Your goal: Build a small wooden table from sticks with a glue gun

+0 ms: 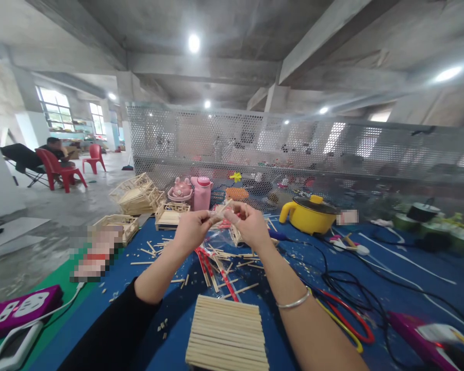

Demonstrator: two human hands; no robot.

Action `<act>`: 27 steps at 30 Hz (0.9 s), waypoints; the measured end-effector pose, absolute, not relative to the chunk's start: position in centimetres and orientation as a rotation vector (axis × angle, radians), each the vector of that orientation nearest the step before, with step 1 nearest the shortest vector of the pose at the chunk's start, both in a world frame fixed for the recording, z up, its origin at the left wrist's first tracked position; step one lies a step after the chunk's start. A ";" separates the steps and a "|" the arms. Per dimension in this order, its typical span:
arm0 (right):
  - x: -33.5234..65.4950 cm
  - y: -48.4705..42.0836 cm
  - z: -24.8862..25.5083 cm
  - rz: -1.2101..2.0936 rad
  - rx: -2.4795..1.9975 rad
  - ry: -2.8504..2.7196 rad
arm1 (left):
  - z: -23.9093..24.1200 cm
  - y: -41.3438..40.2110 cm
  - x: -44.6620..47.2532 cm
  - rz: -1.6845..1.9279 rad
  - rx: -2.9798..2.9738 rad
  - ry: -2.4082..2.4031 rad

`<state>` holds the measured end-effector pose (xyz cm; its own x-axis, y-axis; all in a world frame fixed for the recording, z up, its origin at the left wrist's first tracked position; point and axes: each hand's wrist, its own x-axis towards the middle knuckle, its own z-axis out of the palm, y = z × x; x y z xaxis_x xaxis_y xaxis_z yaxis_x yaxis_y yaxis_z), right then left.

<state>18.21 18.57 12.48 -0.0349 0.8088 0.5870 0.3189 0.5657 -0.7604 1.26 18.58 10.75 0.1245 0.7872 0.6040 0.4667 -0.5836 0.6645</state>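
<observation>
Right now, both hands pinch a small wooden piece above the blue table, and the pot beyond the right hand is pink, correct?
One slip: the pot is yellow, not pink, as the head view shows. The rest stands: the left hand and the right hand pinch a small wooden piece above the blue table, with the pot beyond the right hand.

A single head-worn camera looks forward and slightly down over a blue table (pixel 178 309), so close that the slatted stick panel (pixel 227 335) fills the bottom edge. Just beyond the panel, mid-frame, the left hand (pixel 193 229) and right hand (pixel 249 224) pinch a small stick piece (pixel 222 210). Well behind the panel, a perforated screen (pixel 294 149) faces the wide-angle lens, with the ceiling above it.
</observation>
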 end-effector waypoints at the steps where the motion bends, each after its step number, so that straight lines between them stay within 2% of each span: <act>1: 18.3 18.6 12.4 0.483 -0.984 -1.639 | 10.7 18.7 1.3 1.442 2.061 1.201; 13: 19.0 18.1 13.1 0.428 -1.023 -1.833 | 9.7 19.6 2.3 1.518 1.584 0.997; 21: 19.6 17.6 14.0 0.419 -0.950 -1.667 | 11.7 20.0 -0.9 1.837 1.100 0.851; 27: 18.7 15.9 14.7 0.412 -0.986 -1.794 | 13.1 15.6 -2.2 1.976 1.020 0.734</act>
